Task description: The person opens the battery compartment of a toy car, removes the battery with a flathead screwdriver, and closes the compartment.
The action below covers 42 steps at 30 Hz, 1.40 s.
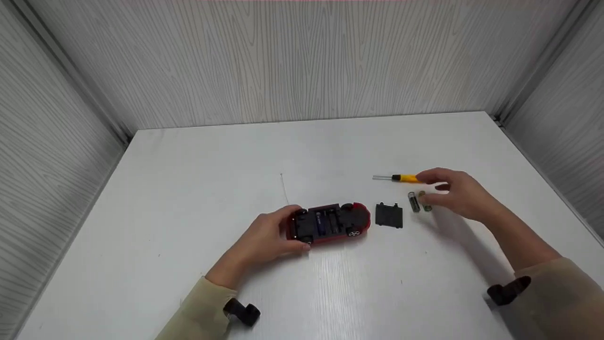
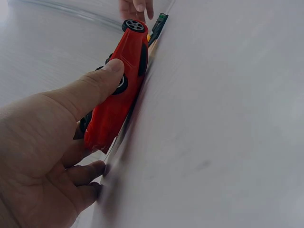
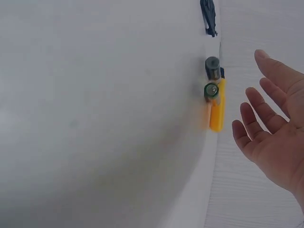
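A red toy car (image 1: 347, 231) lies upside down, its black underside facing up. In its uncovered battery compartment sits a dark blue battery (image 1: 321, 223). My left hand (image 1: 266, 234) grips one end of the car, thumb on the near side by a wheel and fingers on the far side. My right hand (image 1: 460, 196) is over two loose batteries (image 1: 414, 202), fingers spread and relaxed; the right wrist view shows a gap between that hand (image 3: 275, 123) and the batteries (image 3: 212, 92). Beyond them is a yellow-handled screwdriver (image 1: 405, 178), its handle end partly hidden by my fingers.
A black battery cover (image 1: 389, 216) rests between the car and the loose batteries. From the car a thin antenna wire (image 1: 283, 188) reaches toward the back. Everything is on a white table (image 1: 212, 165) with wood-grain panels (image 1: 302, 61) at the back and both sides.
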Available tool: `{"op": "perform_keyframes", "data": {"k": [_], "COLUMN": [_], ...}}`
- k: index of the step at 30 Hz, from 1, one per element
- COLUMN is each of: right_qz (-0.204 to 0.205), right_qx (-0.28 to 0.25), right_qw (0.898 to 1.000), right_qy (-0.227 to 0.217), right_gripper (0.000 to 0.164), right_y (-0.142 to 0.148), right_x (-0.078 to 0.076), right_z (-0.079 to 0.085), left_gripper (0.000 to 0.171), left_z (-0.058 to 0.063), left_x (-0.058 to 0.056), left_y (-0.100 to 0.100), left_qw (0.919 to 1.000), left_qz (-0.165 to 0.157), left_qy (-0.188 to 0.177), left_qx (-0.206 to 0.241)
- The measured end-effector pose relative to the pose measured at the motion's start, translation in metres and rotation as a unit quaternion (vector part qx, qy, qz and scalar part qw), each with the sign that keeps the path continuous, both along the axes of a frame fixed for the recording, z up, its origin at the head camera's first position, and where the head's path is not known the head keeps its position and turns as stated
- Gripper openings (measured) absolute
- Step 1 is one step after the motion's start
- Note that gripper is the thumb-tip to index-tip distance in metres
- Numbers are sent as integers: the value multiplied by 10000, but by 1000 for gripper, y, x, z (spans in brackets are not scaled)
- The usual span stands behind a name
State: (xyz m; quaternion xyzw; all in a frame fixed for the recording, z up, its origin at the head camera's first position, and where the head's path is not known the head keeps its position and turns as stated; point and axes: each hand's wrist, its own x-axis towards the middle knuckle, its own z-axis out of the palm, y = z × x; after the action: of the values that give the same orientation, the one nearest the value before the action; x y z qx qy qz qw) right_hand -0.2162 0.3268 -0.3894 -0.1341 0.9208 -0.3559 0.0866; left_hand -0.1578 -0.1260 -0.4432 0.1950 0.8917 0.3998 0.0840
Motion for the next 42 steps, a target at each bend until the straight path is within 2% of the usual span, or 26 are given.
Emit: {"op": "perform_keyframes", "data": {"k": [3,9,18,26,34,42], "right_qz": [111,302,944,1449,1331,1479], "right_qx": [-65,-111,-379,-351,-228,-248], "right_qw": [9998,9994,9942,9881,9908,9884], "right_qy": [165,146,340,378,103,226], "right_gripper": [53,54,48,48,49,47], "right_y": [-14,-48,-103,-139,-156,-164], "right_x": [4,12,21,21,21,19], "right_z": [6,16,20,9,1,-6], "left_gripper": [81,82,82,77,77,77], "left_z": [0,0,0,-2,-1,0], "left_x": [0,0,-1,0,0,0], "left_y": [0,1,1,0,-1,0], "left_qw": [10000,10000,10000,9999,10000,10000], "left_qz": [-12,21,28,-32,-3,-37], "left_qy": [7,-73,-51,-39,-24,30], "left_qx": [20,22,-21,110,79,49]}}
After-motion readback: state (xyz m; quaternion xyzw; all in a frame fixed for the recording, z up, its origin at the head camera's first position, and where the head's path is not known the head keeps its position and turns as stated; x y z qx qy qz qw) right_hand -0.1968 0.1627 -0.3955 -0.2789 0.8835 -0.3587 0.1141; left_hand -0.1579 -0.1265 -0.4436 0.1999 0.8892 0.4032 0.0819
